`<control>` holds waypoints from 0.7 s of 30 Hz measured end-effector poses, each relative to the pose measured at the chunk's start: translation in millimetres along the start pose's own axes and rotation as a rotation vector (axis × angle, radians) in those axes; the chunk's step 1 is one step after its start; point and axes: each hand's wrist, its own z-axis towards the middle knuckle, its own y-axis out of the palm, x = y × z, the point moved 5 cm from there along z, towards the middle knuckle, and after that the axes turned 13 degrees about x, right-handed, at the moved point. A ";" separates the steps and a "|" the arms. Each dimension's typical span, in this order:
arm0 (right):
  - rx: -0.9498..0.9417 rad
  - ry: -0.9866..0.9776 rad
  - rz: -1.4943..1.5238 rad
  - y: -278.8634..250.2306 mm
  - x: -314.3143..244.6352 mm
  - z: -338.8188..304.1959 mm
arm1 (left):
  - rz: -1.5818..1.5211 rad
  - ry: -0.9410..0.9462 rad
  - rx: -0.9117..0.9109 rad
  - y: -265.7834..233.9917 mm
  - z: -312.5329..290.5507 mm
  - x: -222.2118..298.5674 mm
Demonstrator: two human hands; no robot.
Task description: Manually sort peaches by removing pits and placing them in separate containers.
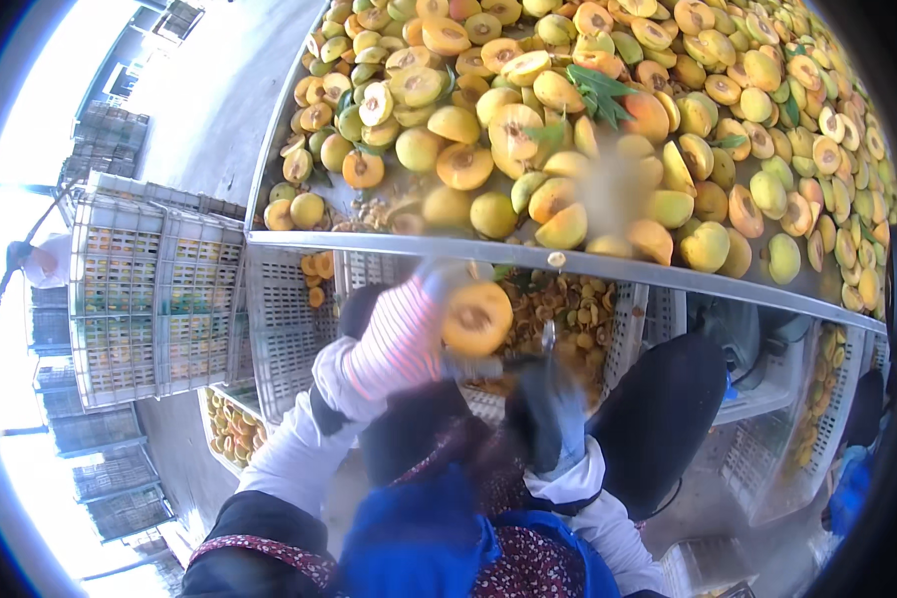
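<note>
My left hand (399, 334), in a pink-and-white striped glove, grips a yellow peach half (476, 319) just below the table's front rail. The cut face of the fruit is turned up, with a brown hollow in its middle. Lower and to the right, my right hand (558, 404), in a dark and grey-blue glove, is closed and blurred by motion. From it a small metal-tipped tool (548, 337) points up; its kind is unclear. Heaped on the metal-edged table (448, 245) are many whole and halved peaches (465, 166), some with green leaves (600, 95).
Between my knees, below the rail, stands a white crate (623, 334) holding peach pieces and brown pits. Grated white crates (159, 299) are stacked on the left. Another crate of peach halves (234, 429) sits on the floor. At the right are more crates (782, 453) and a blue-clad person (849, 493).
</note>
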 end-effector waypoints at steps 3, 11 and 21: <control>-0.046 0.169 0.295 13.6 -10.6 2.8 | -0.139 0.094 -0.114 16.9 -21.4 21.6; 0.040 0.007 -0.049 4.4 -7.4 -3.8 | -0.983 -0.850 0.131 58.4 -69.7 3.7; 0.213 -0.981 -0.954 13.6 12.7 -56.2 | -0.809 -0.670 0.552 62.3 -83.4 21.9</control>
